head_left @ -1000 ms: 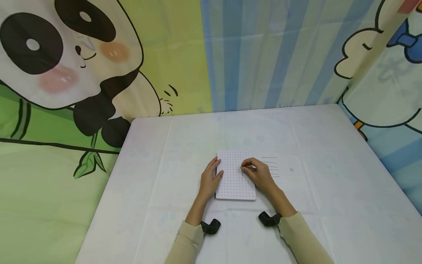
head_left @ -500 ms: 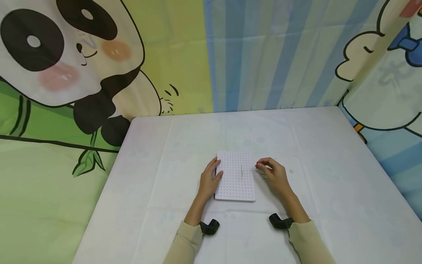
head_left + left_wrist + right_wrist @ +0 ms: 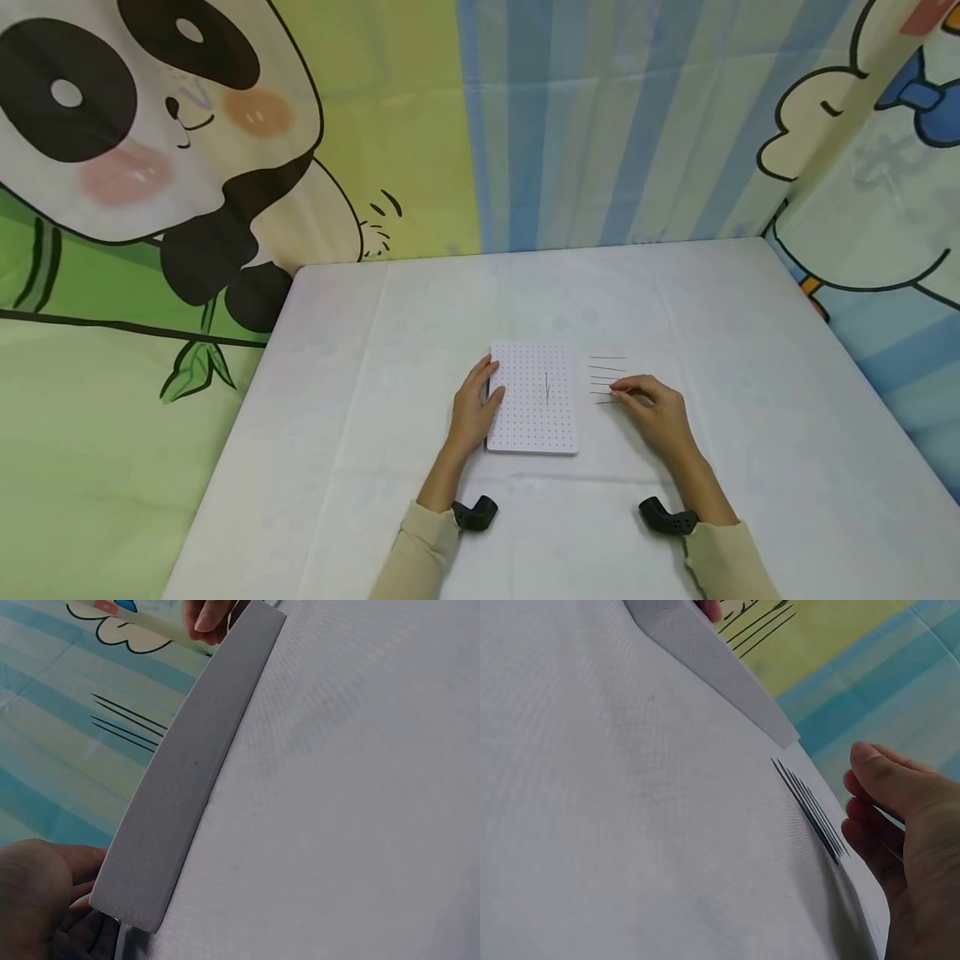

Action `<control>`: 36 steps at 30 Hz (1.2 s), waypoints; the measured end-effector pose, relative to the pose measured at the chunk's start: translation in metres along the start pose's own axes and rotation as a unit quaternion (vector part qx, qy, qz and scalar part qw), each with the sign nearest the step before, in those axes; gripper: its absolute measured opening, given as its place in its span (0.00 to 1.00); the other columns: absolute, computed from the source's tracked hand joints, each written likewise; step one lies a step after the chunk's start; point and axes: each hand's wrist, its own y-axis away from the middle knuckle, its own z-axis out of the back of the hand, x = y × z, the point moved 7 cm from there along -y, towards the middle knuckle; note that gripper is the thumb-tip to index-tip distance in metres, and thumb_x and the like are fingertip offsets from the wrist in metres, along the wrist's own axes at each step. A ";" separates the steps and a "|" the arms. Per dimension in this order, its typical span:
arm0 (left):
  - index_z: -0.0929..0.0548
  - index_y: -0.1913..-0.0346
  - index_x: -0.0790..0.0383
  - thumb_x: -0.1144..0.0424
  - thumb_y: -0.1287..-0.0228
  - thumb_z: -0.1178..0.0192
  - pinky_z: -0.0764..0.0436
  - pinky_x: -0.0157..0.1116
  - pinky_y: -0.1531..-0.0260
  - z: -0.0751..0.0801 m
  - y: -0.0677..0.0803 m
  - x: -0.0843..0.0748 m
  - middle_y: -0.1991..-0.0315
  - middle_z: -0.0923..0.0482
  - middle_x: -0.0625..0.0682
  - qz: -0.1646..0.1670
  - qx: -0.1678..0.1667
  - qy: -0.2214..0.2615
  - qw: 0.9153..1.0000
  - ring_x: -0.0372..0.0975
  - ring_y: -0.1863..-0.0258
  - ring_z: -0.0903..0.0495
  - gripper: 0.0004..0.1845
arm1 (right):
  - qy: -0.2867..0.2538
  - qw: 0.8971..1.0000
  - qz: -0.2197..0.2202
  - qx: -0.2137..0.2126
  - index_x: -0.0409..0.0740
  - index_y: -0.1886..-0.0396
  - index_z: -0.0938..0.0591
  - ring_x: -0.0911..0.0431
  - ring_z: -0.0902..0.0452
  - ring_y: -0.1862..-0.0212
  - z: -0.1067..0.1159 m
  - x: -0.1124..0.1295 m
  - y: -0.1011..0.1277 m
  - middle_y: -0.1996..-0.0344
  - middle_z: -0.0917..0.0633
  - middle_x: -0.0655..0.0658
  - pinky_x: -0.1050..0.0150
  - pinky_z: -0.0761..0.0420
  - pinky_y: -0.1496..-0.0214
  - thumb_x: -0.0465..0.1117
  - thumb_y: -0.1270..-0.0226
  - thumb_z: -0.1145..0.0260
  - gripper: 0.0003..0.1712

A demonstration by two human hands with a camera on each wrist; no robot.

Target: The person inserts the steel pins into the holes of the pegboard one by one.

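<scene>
At the left my left hand (image 3: 472, 412) is grasping the left edge of the white board (image 3: 521, 421), the thumb lying on top and the fingers running along the side; for this step I would be pressing only enough to stop it sliding, since a hard squeeze could be tilting it. The board itself is lying flat in the middle of the table (image 3: 420, 333), its rows of small holes facing up. To the right of its centre several thin standing rods (image 3: 129, 712) are rising out of the holes — four are showing in the left wrist view — so I ought to be leaving them room and not jogging the board. Just right of the board, well within reach, a row of thin loose rods (image 3: 607, 367) is lying on the cloth, side by side and pointing across me. Rightmost, my right hand (image 3: 656, 417) is hovering over the right ends of the nearer ones, thumb and fingertips bent close together; it is holding nothing that I can see, though whether a tip is brushing a rod I cannot tell. With rods this slim and this close, I think I should be aiming at a single one near its end, coming down with the very tips — thumb on one side, forefinger on the other — and lifting gently, because a clumsy pinch could be rolling its neighbours or catching two at once.
</scene>
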 end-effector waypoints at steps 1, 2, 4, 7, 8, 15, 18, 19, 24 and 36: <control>0.29 0.38 0.63 0.67 0.38 0.42 0.42 0.42 0.35 0.000 0.000 0.000 0.33 0.39 0.54 -0.001 -0.001 -0.001 1.000 0.46 0.34 0.42 0.24 | 0.002 1.000 0.003 -0.002 0.41 0.67 0.16 0.63 0.21 0.65 0.001 -0.001 0.001 0.70 0.16 0.45 0.78 0.25 0.58 0.24 0.54 0.30 0.13; 0.29 0.38 0.63 0.67 0.38 0.42 0.42 0.42 0.35 0.000 0.000 0.000 0.33 0.39 0.54 -0.002 -0.001 -0.001 1.000 0.46 0.34 0.42 0.24 | 0.002 1.000 0.005 -0.004 0.41 0.67 0.16 0.64 0.21 0.65 0.002 -0.002 0.002 0.70 0.16 0.45 0.78 0.25 0.58 0.24 0.54 0.30 0.13; 0.29 0.38 0.64 0.67 0.38 0.42 0.42 0.42 0.35 -0.001 0.000 0.000 0.33 0.39 0.54 -0.003 -0.002 -0.002 1.000 0.45 0.34 0.41 0.24 | 0.001 1.000 0.004 -0.003 0.41 0.68 0.15 0.67 0.22 0.63 0.002 -0.003 0.003 0.71 0.16 0.46 0.79 0.25 0.58 0.25 0.54 0.29 0.12; 0.29 0.38 0.64 0.67 0.38 0.42 0.42 0.41 0.35 -0.001 0.000 0.000 0.33 0.39 0.53 -0.002 -0.003 0.000 1.000 0.45 0.34 0.41 0.24 | 0.008 1.000 0.005 0.006 0.42 0.70 0.15 0.68 0.22 0.62 0.001 -0.005 0.005 0.71 0.16 0.47 0.80 0.25 0.58 0.25 0.54 0.29 0.12; 0.29 0.38 0.64 0.68 0.38 0.42 0.42 0.41 0.35 -0.001 0.000 0.000 0.33 0.39 0.53 -0.002 -0.003 0.000 1.000 0.45 0.34 0.41 0.24 | 0.009 1.000 0.006 0.010 0.42 0.70 0.15 0.68 0.22 0.62 0.000 -0.005 0.005 0.71 0.16 0.47 0.80 0.25 0.58 0.25 0.55 0.29 0.11; 0.29 0.38 0.63 0.68 0.38 0.42 0.42 0.42 0.35 0.000 0.001 0.001 0.33 0.38 0.53 -0.004 -0.004 0.001 1.000 0.45 0.34 0.41 0.24 | 0.007 1.000 0.014 0.016 0.39 0.72 0.15 0.60 0.21 0.64 -0.004 -0.003 0.006 0.73 0.16 0.42 0.81 0.24 0.60 0.23 0.58 0.28 0.12; 0.29 0.39 0.64 0.68 0.38 0.42 0.42 0.43 0.35 0.000 0.001 0.000 0.33 0.38 0.54 -0.007 -0.005 0.003 1.000 0.46 0.34 0.41 0.24 | 0.036 0.999 0.007 0.005 0.42 0.72 0.14 0.60 0.21 0.64 -0.002 -0.002 0.007 0.73 0.15 0.46 0.82 0.26 0.60 0.26 0.58 0.27 0.12; 0.29 0.39 0.64 0.68 0.38 0.42 0.42 0.43 0.35 0.000 0.000 0.000 0.33 0.38 0.54 -0.008 -0.006 0.003 1.000 0.46 0.34 0.41 0.24 | 0.045 0.999 0.005 0.003 0.43 0.72 0.14 0.60 0.21 0.64 -0.001 -0.002 0.007 0.72 0.15 0.48 0.82 0.26 0.59 0.26 0.58 0.26 0.12; 0.29 0.38 0.64 0.67 0.38 0.42 0.42 0.42 0.35 0.000 0.000 0.000 0.33 0.38 0.53 -0.004 -0.004 0.000 1.000 0.45 0.34 0.41 0.24 | 0.084 0.996 0.007 -0.001 0.44 0.71 0.14 0.58 0.20 0.64 0.001 -0.003 0.009 0.72 0.15 0.51 0.82 0.29 0.57 0.27 0.58 0.25 0.13; 0.29 0.38 0.63 0.67 0.38 0.42 0.42 0.42 0.35 -0.001 0.000 0.001 0.33 0.39 0.53 0.002 0.000 -0.002 1.000 0.45 0.34 0.42 0.24 | 0.072 0.997 0.014 0.024 0.45 0.69 0.14 0.63 0.24 0.65 -0.004 0.005 0.012 0.70 0.15 0.51 0.79 0.29 0.62 0.29 0.58 0.25 0.14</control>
